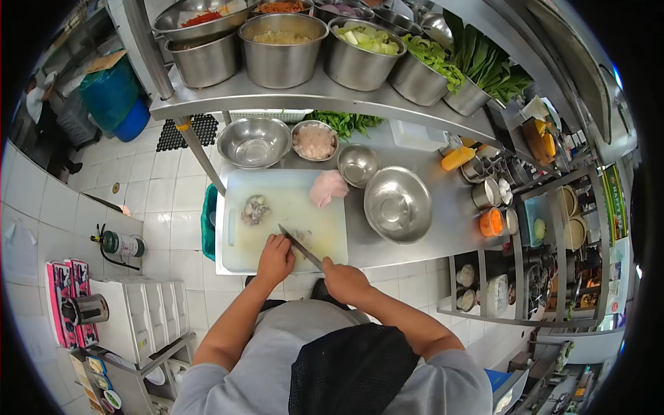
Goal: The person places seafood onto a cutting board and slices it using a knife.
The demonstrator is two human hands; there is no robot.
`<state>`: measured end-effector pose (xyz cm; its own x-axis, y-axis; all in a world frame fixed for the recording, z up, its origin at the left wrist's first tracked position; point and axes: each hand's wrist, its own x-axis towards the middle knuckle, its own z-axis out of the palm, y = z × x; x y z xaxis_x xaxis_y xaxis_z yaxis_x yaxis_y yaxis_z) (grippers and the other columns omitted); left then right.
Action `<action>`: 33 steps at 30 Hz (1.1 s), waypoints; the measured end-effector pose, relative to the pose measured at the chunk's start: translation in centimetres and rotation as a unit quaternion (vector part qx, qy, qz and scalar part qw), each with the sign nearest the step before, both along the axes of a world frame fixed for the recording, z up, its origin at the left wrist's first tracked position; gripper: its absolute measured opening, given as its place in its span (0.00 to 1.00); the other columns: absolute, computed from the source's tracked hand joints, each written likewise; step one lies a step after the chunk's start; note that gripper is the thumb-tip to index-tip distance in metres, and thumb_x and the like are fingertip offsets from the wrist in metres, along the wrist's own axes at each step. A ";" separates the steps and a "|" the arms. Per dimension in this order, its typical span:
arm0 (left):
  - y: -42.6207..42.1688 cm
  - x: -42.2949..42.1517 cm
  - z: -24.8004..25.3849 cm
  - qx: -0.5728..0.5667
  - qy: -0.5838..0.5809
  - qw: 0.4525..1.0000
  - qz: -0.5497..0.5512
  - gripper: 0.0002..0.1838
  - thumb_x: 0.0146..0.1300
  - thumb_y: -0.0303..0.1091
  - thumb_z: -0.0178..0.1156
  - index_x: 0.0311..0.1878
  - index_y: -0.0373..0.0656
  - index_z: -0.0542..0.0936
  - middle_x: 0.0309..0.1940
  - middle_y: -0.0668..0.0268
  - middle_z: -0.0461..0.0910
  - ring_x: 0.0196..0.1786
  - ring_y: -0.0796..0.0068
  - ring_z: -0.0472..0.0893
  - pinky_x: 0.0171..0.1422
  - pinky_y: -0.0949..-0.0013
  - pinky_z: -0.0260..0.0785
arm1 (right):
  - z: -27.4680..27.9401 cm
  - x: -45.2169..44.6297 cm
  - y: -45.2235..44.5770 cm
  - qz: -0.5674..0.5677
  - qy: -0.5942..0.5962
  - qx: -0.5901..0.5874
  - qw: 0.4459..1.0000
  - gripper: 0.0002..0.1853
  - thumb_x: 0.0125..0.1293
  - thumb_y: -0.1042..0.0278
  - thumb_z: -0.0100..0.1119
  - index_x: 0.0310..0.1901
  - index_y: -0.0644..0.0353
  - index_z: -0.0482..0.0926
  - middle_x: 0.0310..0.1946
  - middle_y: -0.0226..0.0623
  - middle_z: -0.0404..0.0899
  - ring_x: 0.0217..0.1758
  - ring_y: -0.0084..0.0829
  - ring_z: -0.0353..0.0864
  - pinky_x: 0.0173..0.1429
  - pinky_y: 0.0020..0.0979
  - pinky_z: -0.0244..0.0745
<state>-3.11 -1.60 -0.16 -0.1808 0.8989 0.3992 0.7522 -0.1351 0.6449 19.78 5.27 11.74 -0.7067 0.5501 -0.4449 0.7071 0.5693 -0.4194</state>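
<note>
My right hand [344,282] is closed round the handle of a knife [302,247], whose blade points up and left over the white cutting board [277,194]. Beside the blade, my left hand [277,259] rests at the board's front edge with fingers curled; what they hold, if anything, is hidden. Small greyish pieces [303,237] lie just right of the blade. A greyish pile [255,209], perhaps seafood, sits on the board's left part. A pale pink piece of meat [328,188] lies at its upper right corner.
Behind the board stand a steel bowl [254,142] and a bowl of pale pieces [315,141]. To the right are a small bowl [358,164] and a large bowl [398,205]. A shelf [304,98] with vegetable pots overhangs the back. Far left, a person [36,104] is partly visible.
</note>
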 end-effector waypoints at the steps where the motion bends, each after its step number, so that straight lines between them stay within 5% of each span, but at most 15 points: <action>1: -0.2 0.1 -0.1 0.003 0.007 1.000 0.002 0.08 0.57 0.19 0.63 0.39 0.36 0.77 0.40 0.49 0.77 0.48 0.41 0.76 0.54 0.43 0.74 | -0.8 -0.4 -0.3 -0.009 0.004 -0.005 1.000 0.14 0.78 0.69 0.53 0.58 0.69 0.71 0.38 0.63 0.88 0.44 0.66 0.90 0.51 0.64 0.81; 7: -0.3 -0.8 -0.5 0.008 -0.002 0.999 -0.036 0.10 0.58 0.21 0.65 0.43 0.36 0.80 0.45 0.48 0.81 0.53 0.38 0.79 0.60 0.44 0.76 | -6.7 -1.5 1.9 -0.008 0.043 0.036 0.998 0.13 0.79 0.71 0.51 0.60 0.66 0.73 0.40 0.59 0.90 0.45 0.64 0.91 0.51 0.63 0.83; 9: -1.1 -1.7 -0.1 0.001 -0.038 0.999 -0.032 0.12 0.59 0.22 0.66 0.48 0.35 0.81 0.49 0.46 0.83 0.56 0.36 0.80 0.64 0.43 0.76 | -7.1 -1.2 3.5 0.001 0.053 -0.045 0.998 0.13 0.80 0.69 0.52 0.61 0.63 0.73 0.38 0.56 0.90 0.44 0.62 0.92 0.48 0.62 0.82; 13: -2.4 -4.6 1.0 -0.025 -0.062 0.998 0.018 0.17 0.62 0.24 0.68 0.55 0.33 0.82 0.53 0.44 0.84 0.61 0.35 0.81 0.68 0.43 0.76 | -0.4 -1.2 4.0 0.014 0.047 0.075 0.996 0.14 0.75 0.71 0.58 0.57 0.64 0.72 0.35 0.57 0.89 0.41 0.62 0.90 0.47 0.63 0.81; 26: -1.0 -0.6 1.1 -0.088 -0.018 0.996 0.018 0.10 0.62 0.22 0.66 0.47 0.36 0.82 0.47 0.50 0.82 0.54 0.43 0.81 0.60 0.46 0.78 | 1.8 1.0 2.0 0.045 0.001 0.011 0.999 0.11 0.80 0.69 0.56 0.54 0.67 0.69 0.35 0.58 0.86 0.40 0.64 0.88 0.47 0.63 0.79; 33: -1.0 -1.1 0.4 -0.087 0.002 0.996 0.012 0.09 0.61 0.21 0.66 0.45 0.36 0.81 0.46 0.50 0.81 0.53 0.43 0.80 0.59 0.45 0.78 | -2.8 -2.7 2.7 0.049 -0.039 0.012 0.998 0.13 0.77 0.73 0.57 0.58 0.66 0.71 0.40 0.58 0.90 0.46 0.61 0.92 0.52 0.60 0.84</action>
<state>-4.21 -2.63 0.25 -0.2010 0.9499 0.2394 0.7571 -0.0044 0.6533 17.07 8.00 8.98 -0.7216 0.4915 -0.4875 0.6774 0.6466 -0.3508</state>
